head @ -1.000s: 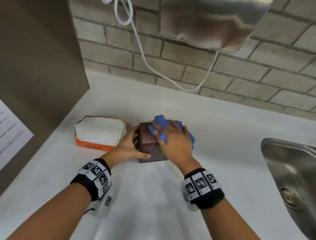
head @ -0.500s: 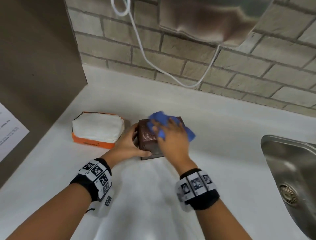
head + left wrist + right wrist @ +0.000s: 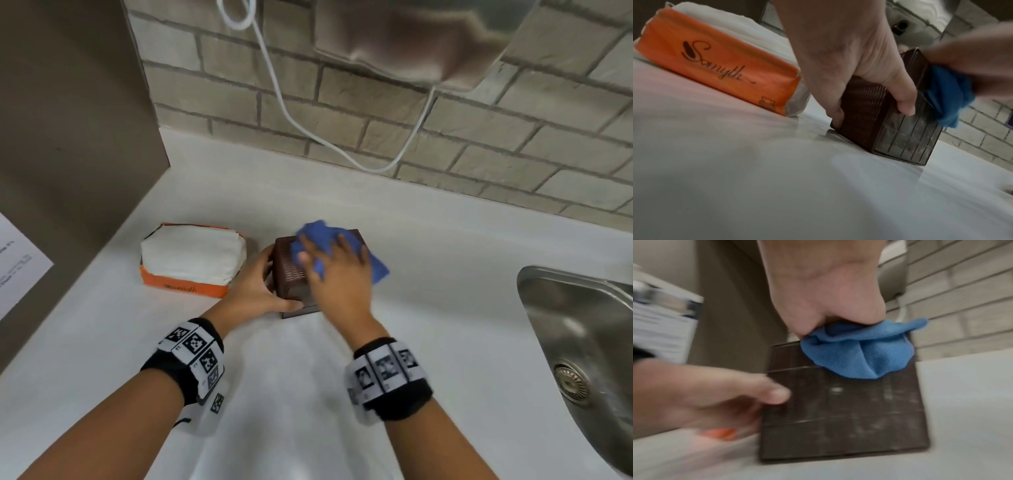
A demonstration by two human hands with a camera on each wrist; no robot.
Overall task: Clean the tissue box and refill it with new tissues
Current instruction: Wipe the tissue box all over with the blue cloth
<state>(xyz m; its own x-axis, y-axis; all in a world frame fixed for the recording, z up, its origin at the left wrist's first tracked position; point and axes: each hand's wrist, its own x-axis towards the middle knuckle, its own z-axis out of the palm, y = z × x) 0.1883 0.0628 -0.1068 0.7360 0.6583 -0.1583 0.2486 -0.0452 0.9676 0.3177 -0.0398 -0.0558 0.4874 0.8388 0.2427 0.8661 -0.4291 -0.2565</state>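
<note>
The left hand [image 3: 255, 291] holds the dark brown woven tissue box [image 3: 291, 274] tight on the surface. The right hand [image 3: 339, 274] grips a crumpled blue cloth [image 3: 320, 236], wiping the top. Next, I think: wipe the sides.

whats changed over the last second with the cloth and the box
The right hand has slid the blue cloth across the top of the brown tissue box, from its middle toward the far left corner; a fold now trails off the right side. Nothing was taken hold of or let go. The left hand still grips the box's left side, and the orange tissue pack lies where it was.
</note>
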